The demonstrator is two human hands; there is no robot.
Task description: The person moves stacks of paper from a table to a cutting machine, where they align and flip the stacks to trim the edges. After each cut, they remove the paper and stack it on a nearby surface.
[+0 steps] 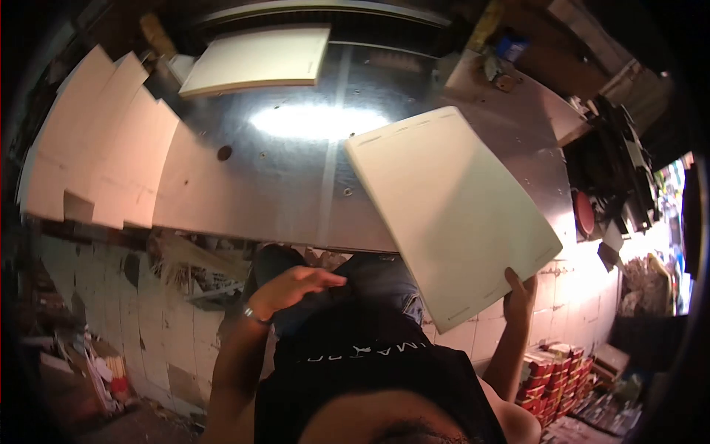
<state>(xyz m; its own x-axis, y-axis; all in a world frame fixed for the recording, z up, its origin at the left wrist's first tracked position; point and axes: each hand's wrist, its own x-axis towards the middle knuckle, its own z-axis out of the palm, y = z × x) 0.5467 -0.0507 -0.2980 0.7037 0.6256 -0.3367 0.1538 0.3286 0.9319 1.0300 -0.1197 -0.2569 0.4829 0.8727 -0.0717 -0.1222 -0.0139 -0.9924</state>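
Observation:
My right hand [520,292] grips the near right corner of a thick pale stack of paper [451,214]. The thumb lies on top and the other fingers are hidden beneath. This stack slants over the front edge of the metal table [288,177], its far end above the tabletop. Small dark marks run along its short edges. Over my lap, my left hand [296,285] is held with fingers stretched out and nothing in it, apart from the paper.
Another pale stack [255,59] lies at the table's back. Overlapping large sheets [96,148] cover its left end. A dark machine part [318,11] spans the rear. A blue object [512,46] sits back right. Red bundles [551,377] stand on the floor at right.

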